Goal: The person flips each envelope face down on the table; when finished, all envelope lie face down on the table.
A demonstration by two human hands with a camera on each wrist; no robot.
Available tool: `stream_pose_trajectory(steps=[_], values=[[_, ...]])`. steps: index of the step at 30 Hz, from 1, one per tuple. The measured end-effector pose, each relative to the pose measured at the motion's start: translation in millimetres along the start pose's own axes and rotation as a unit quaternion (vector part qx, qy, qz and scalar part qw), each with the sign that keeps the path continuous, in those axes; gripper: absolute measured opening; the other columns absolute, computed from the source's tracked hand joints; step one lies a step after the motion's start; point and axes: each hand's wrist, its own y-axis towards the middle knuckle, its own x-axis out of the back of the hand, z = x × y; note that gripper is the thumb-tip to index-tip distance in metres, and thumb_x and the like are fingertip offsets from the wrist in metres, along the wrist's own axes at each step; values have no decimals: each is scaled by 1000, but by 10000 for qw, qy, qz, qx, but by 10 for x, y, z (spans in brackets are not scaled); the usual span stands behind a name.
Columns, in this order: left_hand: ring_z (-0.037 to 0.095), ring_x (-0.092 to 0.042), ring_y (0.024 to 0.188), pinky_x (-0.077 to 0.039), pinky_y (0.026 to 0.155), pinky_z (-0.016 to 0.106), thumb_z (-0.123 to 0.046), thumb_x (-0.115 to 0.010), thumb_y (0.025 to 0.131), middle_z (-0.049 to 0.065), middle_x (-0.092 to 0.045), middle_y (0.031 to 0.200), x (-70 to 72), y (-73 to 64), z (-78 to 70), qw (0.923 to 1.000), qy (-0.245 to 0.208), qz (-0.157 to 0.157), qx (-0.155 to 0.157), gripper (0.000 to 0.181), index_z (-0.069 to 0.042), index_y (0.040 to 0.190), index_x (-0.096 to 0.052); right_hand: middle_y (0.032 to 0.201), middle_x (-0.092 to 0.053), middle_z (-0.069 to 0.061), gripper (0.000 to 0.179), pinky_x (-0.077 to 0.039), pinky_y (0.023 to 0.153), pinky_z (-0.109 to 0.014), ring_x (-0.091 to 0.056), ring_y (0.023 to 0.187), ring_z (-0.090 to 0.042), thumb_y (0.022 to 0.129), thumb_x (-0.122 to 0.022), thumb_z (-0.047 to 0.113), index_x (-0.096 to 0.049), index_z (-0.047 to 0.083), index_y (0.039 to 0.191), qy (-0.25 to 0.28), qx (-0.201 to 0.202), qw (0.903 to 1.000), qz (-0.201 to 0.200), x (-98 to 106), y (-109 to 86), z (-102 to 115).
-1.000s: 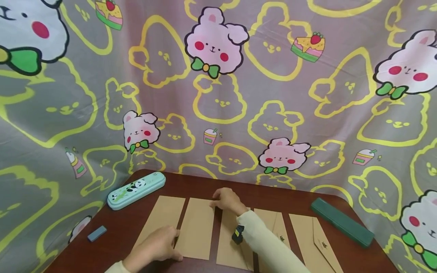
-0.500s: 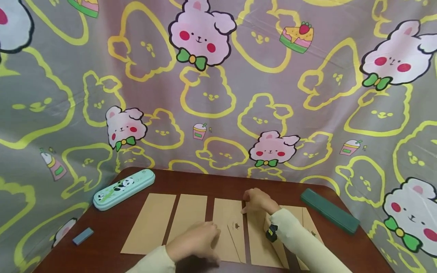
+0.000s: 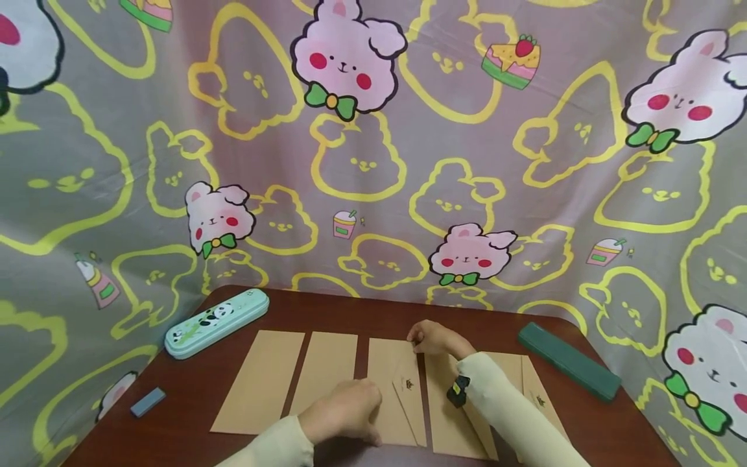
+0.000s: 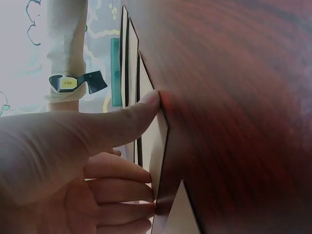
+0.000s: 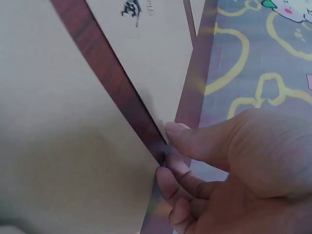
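Flat brown envelopes lie side by side in a row. At the middle envelope [image 3: 388, 360], which has a flap and a small dark crown print, my left hand [image 3: 349, 405] touches the near left corner. In the left wrist view its thumb [image 4: 146, 101] reaches to the near edge, while the other fingertips meet the side edge. My right hand [image 3: 436, 340] pinches the far right corner between thumb and fingertips. In the right wrist view those fingertips [image 5: 168, 183] also sit right beside the corner of the neighbouring envelope [image 5: 58, 122], across a narrow strip of table.
Plain envelopes [image 3: 262, 379] [image 3: 327, 363] lie to the left, and another flapped envelope [image 3: 513, 370] lies partly behind the right sleeve. A mint panda pencil case [image 3: 216, 324], a blue eraser-like block [image 3: 148, 402] and a dark green case [image 3: 569, 360] flank the row. A patterned curtain [image 3: 373, 149] stands behind.
Both hands have moved right along the row, from the second envelope to the middle one. In the last half second the right fingers have closed at its far corner.
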Motion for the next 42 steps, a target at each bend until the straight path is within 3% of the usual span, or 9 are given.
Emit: stream_pose_trajectory(steps=[7,11,14,19,22,27,36,40,42], values=[[4,-46,55,-40,52,22,-40,-95,66,-12,-52,61,-9,2,-1,9996,-275,101,34,43,-17,61,-59,99,-67,-10,30,-51,80,-35,-59,91,-19,85,-53,-18,-67,2,102,322,724,9968,-140,97,40,-94],[5,-45,59,-40,55,22,-39,-95,67,-12,-51,66,-5,-11,13,9992,-387,123,63,43,-17,65,-58,99,-74,-8,22,-54,81,-34,-67,93,-20,91,-63,-9,-74,6,103,546,1509,9855,-544,156,44,-208],[5,-45,62,-42,58,22,-38,-96,66,-12,-51,69,-14,-15,32,9988,-468,104,71,43,-17,69,-59,102,-78,0,15,-55,85,-31,-70,96,-14,94,-72,7,-79,17,104,602,1781,9800,-657,163,44,-299],[3,-48,69,-46,65,22,-36,-98,64,-12,-54,78,-38,-36,42,9972,-730,165,73,48,-15,90,-63,109,-78,5,15,-55,89,-27,-69,102,-7,96,-73,18,-81,25,107,798,1821,9786,-524,192,9,-383],[-1,-53,71,-50,69,19,-36,-97,66,-10,-64,85,-46,-82,33,9951,-976,181,-25,67,-7,117,-64,114,-77,1,16,-54,93,-26,-68,107,-8,97,-71,18,-80,21,110,1048,1948,9745,-375,251,-11,-377],[-4,-62,78,-53,71,15,-32,-90,78,8,-77,114,-23,-207,4,9898,-1343,252,-395,98,8,152,-40,124,-74,-13,23,-57,85,-28,-70,107,-13,100,-68,20,-76,12,120,1531,2200,9634,-39,334,-6,-266],[-6,-56,71,-48,67,12,-21,-82,85,-4,-76,102,-43,-270,-35,9822,-1717,-75,-764,80,7,150,-44,132,-63,-32,31,-60,87,-38,-69,113,-46,105,-59,27,-67,4,123,3039,1797,9337,601,236,75,-61],[-7,-60,81,-49,69,12,-26,-83,85,-5,-75,103,-68,-271,-55,9825,-1657,-267,-804,75,2,146,-49,132,-62,-34,32,-61,88,-37,-69,110,-44,106,-58,30,-67,5,122,3127,1737,9322,560,185,101,-47],[-3,-65,96,-54,78,16,-33,-82,87,0,-74,119,-67,-273,-54,9836,-1608,-279,-768,77,0,148,-49,131,-62,-33,33,-61,89,-38,-72,106,-37,106,-58,32,-67,5,122,3107,1726,9331,546,171,112,-37]])
